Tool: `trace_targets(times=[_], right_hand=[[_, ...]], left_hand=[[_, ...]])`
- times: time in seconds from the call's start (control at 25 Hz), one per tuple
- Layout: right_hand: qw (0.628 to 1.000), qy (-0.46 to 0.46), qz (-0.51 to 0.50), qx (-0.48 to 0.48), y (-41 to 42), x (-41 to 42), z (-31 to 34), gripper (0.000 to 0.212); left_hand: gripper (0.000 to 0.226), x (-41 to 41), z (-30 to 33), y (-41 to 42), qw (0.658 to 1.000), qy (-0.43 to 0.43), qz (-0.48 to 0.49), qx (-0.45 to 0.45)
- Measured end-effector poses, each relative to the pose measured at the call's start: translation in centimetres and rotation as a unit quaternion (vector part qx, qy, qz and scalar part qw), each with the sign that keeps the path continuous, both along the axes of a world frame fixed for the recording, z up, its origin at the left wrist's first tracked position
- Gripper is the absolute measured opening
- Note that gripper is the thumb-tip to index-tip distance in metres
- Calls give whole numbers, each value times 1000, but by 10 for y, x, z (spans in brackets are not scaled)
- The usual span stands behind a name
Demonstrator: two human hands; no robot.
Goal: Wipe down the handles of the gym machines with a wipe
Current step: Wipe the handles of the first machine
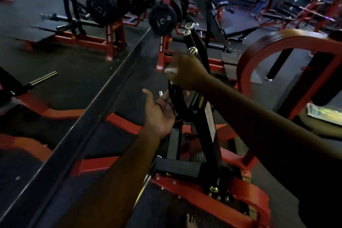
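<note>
Head view: right hand (182, 72) pinches wipe (170, 70); left hand (160, 111) on handle (175, 96).

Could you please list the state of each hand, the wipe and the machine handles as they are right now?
Right hand: holds the wipe, reaching toward a handle.
Wipe: bunched in the right hand.
Left hand: palm up, fingers on a black bar.
Handles: black, chrome-capped, angled upward.
Weight plates: loaded on pegs.

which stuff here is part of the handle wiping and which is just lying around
Job in hand:
white wipe in right hand
black machine handles
left hand steadying the black bar

Lying about:
weight plates
loose bar on floor
packet at right
</note>
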State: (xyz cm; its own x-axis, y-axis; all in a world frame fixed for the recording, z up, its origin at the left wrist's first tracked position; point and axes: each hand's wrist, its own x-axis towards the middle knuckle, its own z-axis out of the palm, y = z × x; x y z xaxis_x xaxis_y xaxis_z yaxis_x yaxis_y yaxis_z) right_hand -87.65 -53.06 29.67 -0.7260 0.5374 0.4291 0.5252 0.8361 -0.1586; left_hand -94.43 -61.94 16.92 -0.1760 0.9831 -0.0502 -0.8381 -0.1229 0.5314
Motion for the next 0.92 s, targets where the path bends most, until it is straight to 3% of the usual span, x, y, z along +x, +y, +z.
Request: trace_targets(times=[0.16, 0.36, 0.56, 0.64, 0.76, 0.92], right_hand=[[968, -207, 140, 25, -47, 32, -28, 32], [981, -94, 118, 123, -34, 28, -33, 25], [953, -118, 230, 158, -49, 71, -85, 25], [956, -105, 203, 182, -41, 69, -77, 33], [968, -32, 181, 169, -40, 55, -75, 20], [964, -3, 215, 155, -30, 93, -121, 35]], left_hand=[[88, -6, 0, -7, 1000, -7, -9, -4], [92, -2, -3, -10, 999, 21, -28, -18], [105, -3, -21, -18, 993, 79, -88, -11], [96, 6, -28, -17, 995, 65, -65, -39], [86, 18, -35, -13, 996, 34, -33, -70], [95, 11, -33, -14, 994, 67, -59, -66]])
